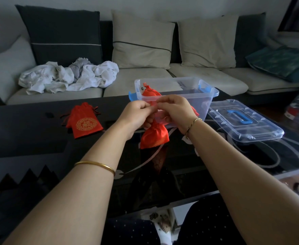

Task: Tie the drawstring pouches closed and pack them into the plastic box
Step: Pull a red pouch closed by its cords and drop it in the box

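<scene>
A red drawstring pouch [154,136] hangs above the dark glass table, its neck gathered between my hands. My left hand [137,114] and my right hand [176,110] both pinch its strings at the top, fingers curled close together. Just behind them stands the clear plastic box [198,96] with blue latches, and a tied red pouch [149,91] sits inside at its left end. Another red pouch [84,121] with a gold round emblem lies flat on the table to the left, its strings loose.
The box's clear lid [244,121] with a blue handle lies on the table to the right. A sofa with cushions and a heap of white cloth [67,76] runs along the back. The table's front edge is near my knees.
</scene>
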Motion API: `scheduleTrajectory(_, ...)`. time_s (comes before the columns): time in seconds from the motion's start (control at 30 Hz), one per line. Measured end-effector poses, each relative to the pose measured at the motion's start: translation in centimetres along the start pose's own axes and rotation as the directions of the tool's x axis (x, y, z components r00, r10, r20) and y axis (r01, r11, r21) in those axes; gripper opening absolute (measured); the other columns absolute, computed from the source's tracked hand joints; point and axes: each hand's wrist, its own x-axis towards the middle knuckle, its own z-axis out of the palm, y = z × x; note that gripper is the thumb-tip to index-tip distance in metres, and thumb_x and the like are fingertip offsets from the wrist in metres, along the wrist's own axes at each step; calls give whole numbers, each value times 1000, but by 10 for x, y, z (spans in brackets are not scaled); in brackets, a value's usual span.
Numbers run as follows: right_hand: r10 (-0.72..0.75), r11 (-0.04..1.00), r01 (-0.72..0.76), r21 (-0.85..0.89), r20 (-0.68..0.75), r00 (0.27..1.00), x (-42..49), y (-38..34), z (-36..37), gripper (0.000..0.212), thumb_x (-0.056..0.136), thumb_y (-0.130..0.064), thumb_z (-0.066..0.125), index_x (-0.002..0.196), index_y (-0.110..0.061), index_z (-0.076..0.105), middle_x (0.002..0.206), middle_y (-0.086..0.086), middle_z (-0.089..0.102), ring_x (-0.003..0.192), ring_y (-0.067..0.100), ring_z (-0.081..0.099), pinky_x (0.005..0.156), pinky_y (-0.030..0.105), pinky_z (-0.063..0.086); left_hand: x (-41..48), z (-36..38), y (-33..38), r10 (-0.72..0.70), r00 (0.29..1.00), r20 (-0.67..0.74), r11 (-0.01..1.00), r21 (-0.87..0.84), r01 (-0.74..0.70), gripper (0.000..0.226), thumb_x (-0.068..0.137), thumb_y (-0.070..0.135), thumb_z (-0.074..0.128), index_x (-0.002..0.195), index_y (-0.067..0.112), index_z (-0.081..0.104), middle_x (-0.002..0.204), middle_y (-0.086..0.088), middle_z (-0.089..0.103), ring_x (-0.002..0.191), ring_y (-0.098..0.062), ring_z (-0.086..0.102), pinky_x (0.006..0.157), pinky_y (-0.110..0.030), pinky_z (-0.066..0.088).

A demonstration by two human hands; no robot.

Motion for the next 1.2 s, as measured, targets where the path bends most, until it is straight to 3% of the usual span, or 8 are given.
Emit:
scheduleTrajectory(0.1,8,998,-7,59,-23,1000,4,-1,-1,13,85,0,55,87,-11,60,79,10,67,42,10,56,37,18,38,0,0,1,-5,1000,8,1000,4,5,15,91,19,60,79,11,63,67,-5,56,61,-16,52,58,-28,43)
scheduleTrajectory(0.3,145,948,-149,280,35,989,3,-7,2,19,89,12,41,101,-1,47,58,10,65,37,9,55,37,17,41,-1,-1,1,1,1000,7,999,34,-1,18,93,20,57,76,13,61,66,-4,55,61,-15,50,56,-26,41)
scheduleTrajectory(0.47,87,989,-96,115,80,993,4,-8,3,18,89,9,46,83,-7,51,69,9,62,41,7,54,42,18,39,-1,-3,-1,-5,1000,1,999,37,5,17,93,16,54,77,13,61,67,-4,54,60,-13,49,55,-25,40)
scheduleTrajectory(0.63,2,993,11,-122,102,995,2,-9,5,16,88,3,52,81,-12,53,70,11,58,58,16,55,51,22,43,-1,-3,0,-8,1000,1,1000,31,7,17,92,19,56,76,15,60,68,-4,54,61,-13,49,55,-25,39)
scheduleTrajectory(0.83,26,998,-22,-54,88,996,2,-6,3,18,86,7,49,79,-10,52,70,14,60,61,21,59,62,30,53,0,0,-1,7,999,-36,1000,15,-7,12,92,19,58,81,14,61,68,-4,58,62,-15,54,61,-28,46)
scheduleTrajectory(0.97,-53,976,60,-210,39,998,1,-4,2,19,82,6,53,76,-12,54,79,18,65,68,23,63,73,36,55,2,-2,-3,-27,995,-100,999,-28,24,15,93,16,57,79,16,59,68,-5,61,59,-17,57,70,-37,52)
scheduleTrajectory(1.07,-140,888,164,-429,85,986,0,-3,2,11,77,-6,67,78,-13,59,74,1,62,68,11,57,68,25,49,1,-2,-3,-53,987,-150,998,-52,46,19,93,14,56,74,18,58,66,-3,58,54,-14,55,65,-33,53)
scheduleTrajectory(1.2,-197,819,259,-512,172,965,-4,-3,3,13,76,-18,73,81,-15,61,68,-9,52,59,2,45,58,18,38,2,-4,-2,-89,973,-213,993,-97,70,21,93,10,55,72,13,58,66,-3,60,54,-13,56,62,-29,54)
